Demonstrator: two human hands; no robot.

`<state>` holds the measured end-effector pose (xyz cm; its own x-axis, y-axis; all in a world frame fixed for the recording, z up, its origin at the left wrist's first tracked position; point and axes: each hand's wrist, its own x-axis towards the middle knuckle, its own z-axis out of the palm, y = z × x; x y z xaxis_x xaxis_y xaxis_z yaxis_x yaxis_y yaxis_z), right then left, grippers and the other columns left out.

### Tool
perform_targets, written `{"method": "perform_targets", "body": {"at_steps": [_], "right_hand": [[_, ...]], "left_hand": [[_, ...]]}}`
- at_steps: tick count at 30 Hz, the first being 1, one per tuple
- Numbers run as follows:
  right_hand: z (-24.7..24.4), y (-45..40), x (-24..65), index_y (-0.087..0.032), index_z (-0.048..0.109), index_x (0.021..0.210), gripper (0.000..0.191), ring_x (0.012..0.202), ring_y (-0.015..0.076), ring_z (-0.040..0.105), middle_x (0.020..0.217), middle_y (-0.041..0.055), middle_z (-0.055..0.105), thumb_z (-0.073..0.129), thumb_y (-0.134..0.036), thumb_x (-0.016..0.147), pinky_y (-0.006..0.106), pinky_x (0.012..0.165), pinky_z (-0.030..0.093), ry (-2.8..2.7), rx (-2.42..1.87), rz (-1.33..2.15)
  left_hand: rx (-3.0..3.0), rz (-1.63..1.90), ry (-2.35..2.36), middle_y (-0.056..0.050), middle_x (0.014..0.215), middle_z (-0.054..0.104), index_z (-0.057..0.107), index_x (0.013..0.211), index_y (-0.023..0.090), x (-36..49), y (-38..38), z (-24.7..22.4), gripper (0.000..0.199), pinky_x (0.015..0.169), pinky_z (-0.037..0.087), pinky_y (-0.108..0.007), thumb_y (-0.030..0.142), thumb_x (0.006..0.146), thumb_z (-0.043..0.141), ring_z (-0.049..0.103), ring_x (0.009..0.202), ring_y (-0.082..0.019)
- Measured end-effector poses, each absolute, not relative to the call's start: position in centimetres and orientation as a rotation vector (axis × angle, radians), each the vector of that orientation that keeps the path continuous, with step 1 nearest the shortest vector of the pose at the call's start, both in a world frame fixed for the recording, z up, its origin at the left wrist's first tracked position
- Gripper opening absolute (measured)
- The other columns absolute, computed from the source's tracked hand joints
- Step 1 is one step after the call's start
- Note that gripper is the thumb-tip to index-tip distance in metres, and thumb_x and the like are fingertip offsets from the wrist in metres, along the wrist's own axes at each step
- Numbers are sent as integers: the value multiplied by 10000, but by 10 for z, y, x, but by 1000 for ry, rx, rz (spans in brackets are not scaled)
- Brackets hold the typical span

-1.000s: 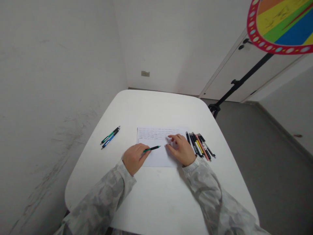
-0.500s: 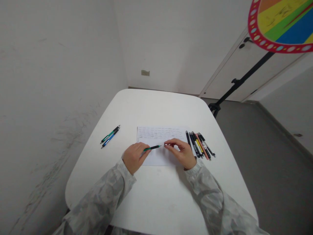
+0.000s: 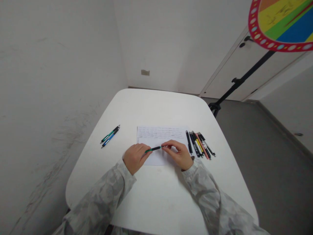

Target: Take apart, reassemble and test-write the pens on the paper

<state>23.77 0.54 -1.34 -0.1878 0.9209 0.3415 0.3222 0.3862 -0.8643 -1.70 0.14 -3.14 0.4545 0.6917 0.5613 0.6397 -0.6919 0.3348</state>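
Observation:
My left hand (image 3: 136, 158) grips a green and black pen (image 3: 156, 148) by its green end, with the black end pointing right. At that black end, my right hand (image 3: 179, 154) pinches a small piece between thumb and forefinger; the piece is mostly hidden by the fingertips and meets the pen's tip. Both hands are over a sheet of paper (image 3: 156, 160) with rows of handwriting on its upper part.
On the white table (image 3: 156, 109), a green pen (image 3: 107, 136) and a blue pen (image 3: 110, 138) lie at the left. Several pens (image 3: 199, 145) lie side by side right of the paper. A colourful wheel (image 3: 281, 26) on a black stand (image 3: 242, 80) is beyond the table.
My right hand has moved left, bringing the small piece from a short gap away up to the pen's tip. My left hand has barely moved.

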Motion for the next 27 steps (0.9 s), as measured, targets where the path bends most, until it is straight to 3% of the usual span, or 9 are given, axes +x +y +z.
{"method": "perform_targets", "body": {"at_steps": [12,17,22,27], "right_hand": [[-19,3,235,-231,800,956,222,750,207,698,840,58,780,731,-440,986,358,733,566,-1748,-1075,776],[-23,-1,229,-227,598,672,492,604,161,550,630,2,581,494,-447,1099,317,628,440,-1858,-1195,707],[-22,-4,227,-234,587,829,379,648,169,526,710,-6,562,444,-460,1099,305,639,418,-1913,-1174,748],[-25,-6,225,-236,475,676,519,566,156,453,594,-25,460,396,-502,1115,309,589,358,-1877,-1215,800]], "left_hand": [[2615,1103,1181,-40,923,763,686,1058,200,-16,0,-27,168,775,546,-345,310,1102,566,710,844,-192],[2679,1092,1138,-36,942,771,681,1064,201,-14,0,-25,152,769,530,-344,306,1100,577,710,841,-190],[2681,1064,1163,-42,928,768,696,1060,198,-13,0,-25,201,758,529,-341,320,1113,543,711,830,-185],[2692,1070,1149,-44,934,775,698,1061,198,-13,-1,-24,199,761,534,-341,323,1112,550,719,832,-184]]}}
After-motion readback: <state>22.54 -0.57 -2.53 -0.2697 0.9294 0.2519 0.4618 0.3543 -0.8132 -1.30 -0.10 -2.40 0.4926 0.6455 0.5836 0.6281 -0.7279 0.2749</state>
